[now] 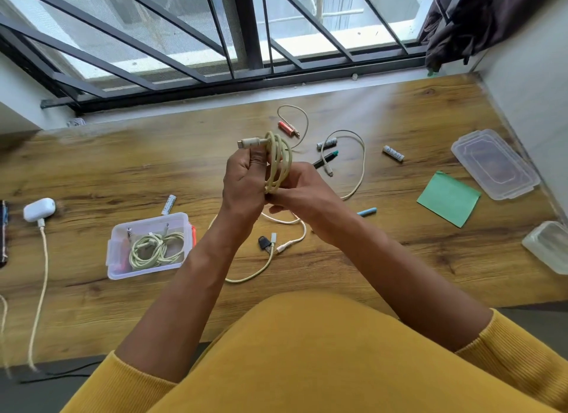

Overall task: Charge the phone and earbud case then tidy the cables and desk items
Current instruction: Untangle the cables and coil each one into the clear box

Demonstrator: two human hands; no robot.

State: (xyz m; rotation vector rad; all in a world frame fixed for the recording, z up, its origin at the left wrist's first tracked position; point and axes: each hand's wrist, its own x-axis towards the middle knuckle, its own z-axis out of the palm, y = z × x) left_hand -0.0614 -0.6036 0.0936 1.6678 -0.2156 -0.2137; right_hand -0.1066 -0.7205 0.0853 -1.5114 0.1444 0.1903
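Above the wooden desk (92, 173), my left hand (244, 182) grips a pale yellow cable (276, 160) wound into loops, its plug sticking out to the left. My right hand (295, 189) pinches the lower part of the same coil. A white earbud case (39, 209) sits at the far left with a charging cable (41, 289) plugged into it. A clear plastic box (116, 260) left of my arms holds another coiled cable (155, 249). Loose cables lie under my hands (276, 248) and further back (356, 166). The phone is not clearly visible.
Batteries (393, 153), (168, 204), (326, 143) and a red one (285, 127) lie scattered, with a green-tipped marker (325, 159) and a blue pen (367, 211). A green sticky pad (448, 199), a clear lid (495, 163) and another container (548, 246) are at the right. A small black key-like item (263, 243) is nearby.
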